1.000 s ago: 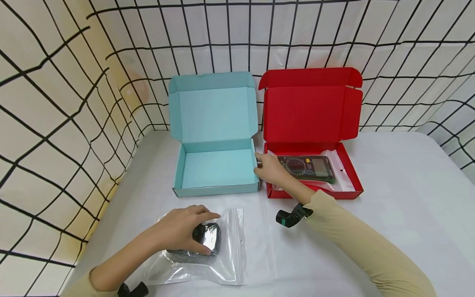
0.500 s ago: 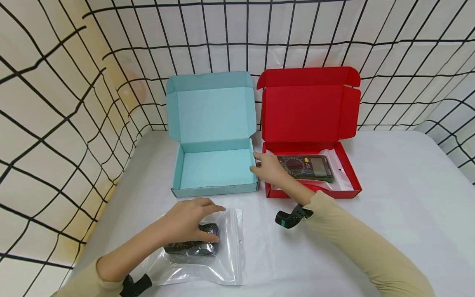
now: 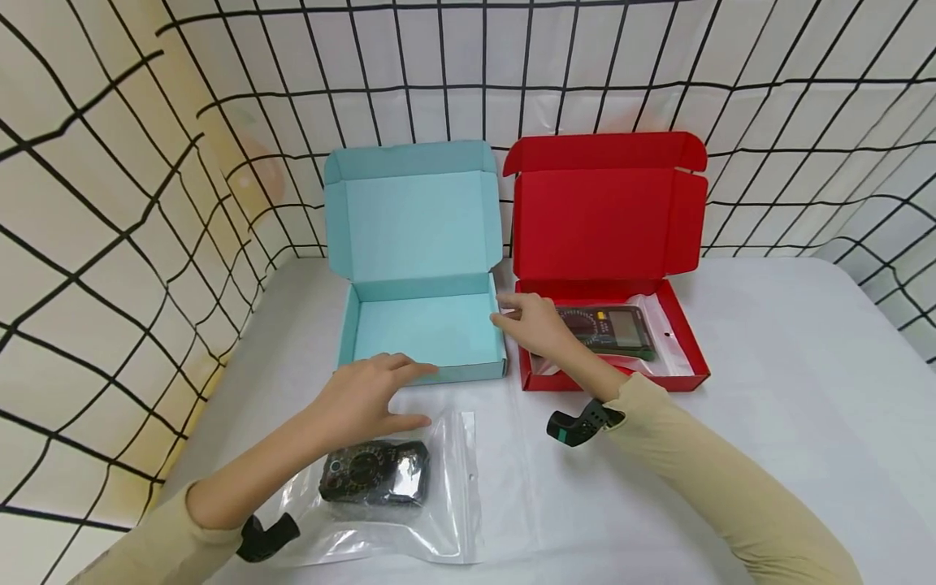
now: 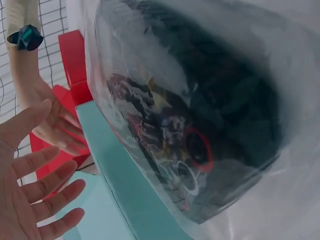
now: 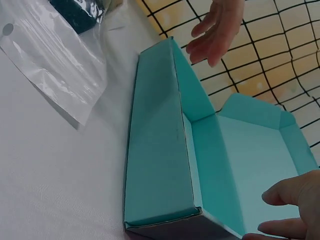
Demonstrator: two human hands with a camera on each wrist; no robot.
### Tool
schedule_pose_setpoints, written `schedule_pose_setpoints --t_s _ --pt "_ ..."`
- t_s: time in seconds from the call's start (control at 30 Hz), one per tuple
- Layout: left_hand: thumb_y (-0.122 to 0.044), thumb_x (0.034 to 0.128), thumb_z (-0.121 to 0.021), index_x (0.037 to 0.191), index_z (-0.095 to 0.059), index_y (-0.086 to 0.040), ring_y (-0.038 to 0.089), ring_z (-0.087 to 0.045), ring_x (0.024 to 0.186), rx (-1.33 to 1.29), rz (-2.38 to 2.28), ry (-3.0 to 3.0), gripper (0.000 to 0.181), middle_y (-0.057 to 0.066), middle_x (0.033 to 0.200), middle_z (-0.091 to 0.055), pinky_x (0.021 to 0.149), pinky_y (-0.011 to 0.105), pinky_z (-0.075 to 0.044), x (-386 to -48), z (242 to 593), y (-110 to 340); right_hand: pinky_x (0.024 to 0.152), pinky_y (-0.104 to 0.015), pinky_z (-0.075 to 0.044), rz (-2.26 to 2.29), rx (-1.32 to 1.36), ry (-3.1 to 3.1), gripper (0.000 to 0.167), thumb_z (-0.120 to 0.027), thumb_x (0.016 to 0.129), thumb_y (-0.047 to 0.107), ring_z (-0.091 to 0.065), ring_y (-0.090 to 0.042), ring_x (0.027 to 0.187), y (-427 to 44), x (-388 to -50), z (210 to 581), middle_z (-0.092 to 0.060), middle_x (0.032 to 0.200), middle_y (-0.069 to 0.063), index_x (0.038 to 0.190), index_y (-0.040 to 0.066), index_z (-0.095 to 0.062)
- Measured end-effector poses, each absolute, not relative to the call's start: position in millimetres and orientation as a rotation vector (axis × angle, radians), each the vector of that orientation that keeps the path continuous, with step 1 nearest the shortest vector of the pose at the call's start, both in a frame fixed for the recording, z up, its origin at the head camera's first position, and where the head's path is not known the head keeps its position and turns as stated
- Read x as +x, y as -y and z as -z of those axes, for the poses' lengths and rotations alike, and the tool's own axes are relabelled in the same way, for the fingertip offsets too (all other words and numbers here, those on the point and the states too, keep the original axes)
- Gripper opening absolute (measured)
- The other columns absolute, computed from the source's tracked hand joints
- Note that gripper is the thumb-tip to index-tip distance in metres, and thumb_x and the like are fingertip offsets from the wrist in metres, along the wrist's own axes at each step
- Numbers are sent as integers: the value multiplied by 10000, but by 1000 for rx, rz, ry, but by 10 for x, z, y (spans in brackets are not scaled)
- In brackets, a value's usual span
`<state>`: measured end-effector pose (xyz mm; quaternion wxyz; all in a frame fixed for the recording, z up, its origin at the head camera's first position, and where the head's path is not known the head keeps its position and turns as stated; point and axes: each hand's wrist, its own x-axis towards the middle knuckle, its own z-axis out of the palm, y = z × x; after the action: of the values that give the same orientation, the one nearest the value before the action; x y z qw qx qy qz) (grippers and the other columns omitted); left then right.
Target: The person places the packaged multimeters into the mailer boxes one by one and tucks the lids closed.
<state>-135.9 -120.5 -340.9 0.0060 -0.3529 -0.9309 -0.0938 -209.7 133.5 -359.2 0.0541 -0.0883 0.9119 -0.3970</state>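
Observation:
My left hand [image 3: 358, 402] is off the bagged dark multimeter [image 3: 374, 473], with fingers spread between it and the front of the light blue box [image 3: 420, 374]. The left wrist view shows that hand [image 4: 35, 185] holding nothing, beside the clear bag [image 4: 235, 200]. My right hand [image 3: 541, 329] is at the blue box's right wall, fingers extended over the gap to the red box [image 3: 610, 219]. In the right wrist view its fingers [image 5: 282, 227] hover near the blue box [image 5: 155, 150]; contact is unclear. A second multimeter [image 3: 610, 329] lies bagged inside the red box, partly behind my right hand.
Both boxes stand side by side with lids raised, and the blue one shows a bare floor. A black wire grid [image 3: 483, 87] rises behind and at the left of the white table [image 3: 790, 341].
My left hand has released the bagged multimeter and moved up toward the blue box, uncovering the meter. My right hand has shifted slightly, its fingers somewhat higher at the blue box's wall.

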Motion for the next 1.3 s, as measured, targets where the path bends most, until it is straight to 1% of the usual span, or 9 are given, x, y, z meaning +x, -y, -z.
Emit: schedule_pose_setpoints --t_s 0.1,0.2,0.33,0.47,0.63,0.87,1.03,1.2,1.3 --pt "-464 766 -702 1305 -531 -191 229 -597 1054 -1078 379 2943 628 42 1228 -592 645 350 -535 -1401 3404 1175 779 -380 -539 1221 -247 -2781 457 -565 905 232 -606 -307 1043 -1360 -2088 3583 -563 1265 -159 1307 22 -510" --pt "-456 790 -683 1370 -454 -165 268 -538 1160 -1049 499 2970 688 80 1331 -517 779 416 -527 -1481 3404 1127 782 -391 -538 1250 -240 -2794 429 -564 908 228 -610 -304 1037 -1411 -2092 3582 -578 1249 -149 1292 40 -532" --pt "-430 816 -665 1416 -374 -130 273 -456 1249 -1031 645 3008 731 100 1388 -454 959 447 -432 -1649 3408 1020 807 -407 -529 1263 -217 -2825 396 -557 915 229 -596 -310 1039 -1540 -2114 3573 -594 1224 -145 1271 57 -554" --pt "-454 820 -648 1442 -321 -146 258 -437 1267 -983 661 3066 767 84 1407 -435 897 455 -472 -1830 3340 880 831 -421 -516 1274 -174 -2848 421 -552 919 248 -564 -319 1080 -1734 -2146 3534 -569 1259 -147 1297 64 -526" --pt "-494 820 -626 1458 -287 -173 264 -497 1205 -899 667 3109 791 78 1386 -464 754 426 -531 -2052 3192 723 874 -455 -489 1263 -136 -2903 467 -552 916 277 -521 -336 1152 -2014 -2173 3462 -520 1318 -149 1333 78 -486" --pt "-469 830 -617 1460 -270 -143 282 -507 1189 -911 807 3120 790 97 1390 -453 827 423 -518 -2349 3115 494 884 -508 -466 1220 -88 -2994 515 -546 914 305 -475 -375 1191 -2384 -2171 3385 -474 1353 -184 1356 59 -447" --pt "-441 838 -612 1461 -265 -130 280 -480 1213 -882 902 3106 778 110 1401 -436 860 402 -506 -2512 3079 297 938 -576 -388 1242 -26 -3112 511 -514 929 303 -448 -404 1196 -2584 -2198 3397 -469 1338 -229 1356 32 -438" --pt "-425 857 -592 1466 -247 -107 268 -468 1223 -854 999 3089 768 118 1376 -464 861 370 -507 -2632 3085 116 876 -506 -463 1351 85 -3231 475 -502 934 272 -535 -381 1107 -2734 -2223 3455 -501 1311 -219 1341 32 -461" --pt "-417 858 -594 1469 -235 -105 260 -476 1215 -852 1043 3071 775 111 1369 -473 845 357 -513 -2683 3084 50 902 -464 -464 1462 172 -3254 462 -501 930 255 -549 -345 1116 -2816 -2256 3460 -500 1321 -191 1341 49 -466"
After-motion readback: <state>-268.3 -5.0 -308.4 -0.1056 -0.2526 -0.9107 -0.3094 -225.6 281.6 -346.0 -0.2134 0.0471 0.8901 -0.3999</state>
